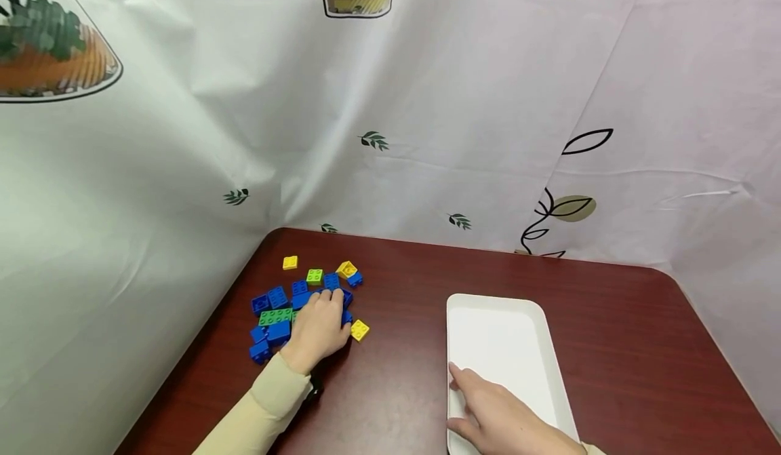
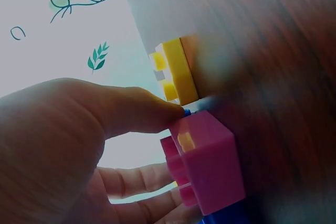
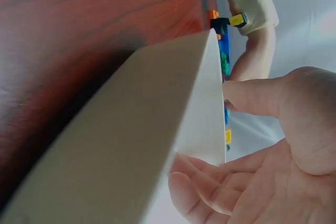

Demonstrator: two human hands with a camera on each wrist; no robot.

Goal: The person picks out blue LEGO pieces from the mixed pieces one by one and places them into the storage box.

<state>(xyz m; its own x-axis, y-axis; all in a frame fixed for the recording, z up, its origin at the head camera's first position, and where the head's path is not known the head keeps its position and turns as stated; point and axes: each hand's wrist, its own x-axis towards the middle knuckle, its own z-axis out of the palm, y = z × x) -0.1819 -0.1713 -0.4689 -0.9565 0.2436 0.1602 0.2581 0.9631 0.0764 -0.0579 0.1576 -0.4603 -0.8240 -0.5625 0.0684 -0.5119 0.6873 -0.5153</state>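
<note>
My left hand (image 1: 318, 326) reaches over a cluster of blue bricks (image 1: 278, 333) on the table's left side. In the left wrist view the thumb and fingers are spread apart around a pink brick (image 2: 212, 166). The thumb tip is by its upper corner; whether it touches is unclear. A yellow brick (image 2: 181, 72) lies just beyond the thumb. My right hand (image 1: 503, 414) is over the white tray (image 1: 506, 340), its fingertips at the tray's left rim. Seen from the right wrist, its fingers are loosely bent, with the thumb near the rim.
Green bricks (image 1: 276, 317), a lime brick (image 1: 314, 277) and yellow bricks (image 1: 289, 262) lie among and around the blue ones. The brown table (image 1: 396, 346) meets a printed white curtain (image 1: 427, 102) at the back and left.
</note>
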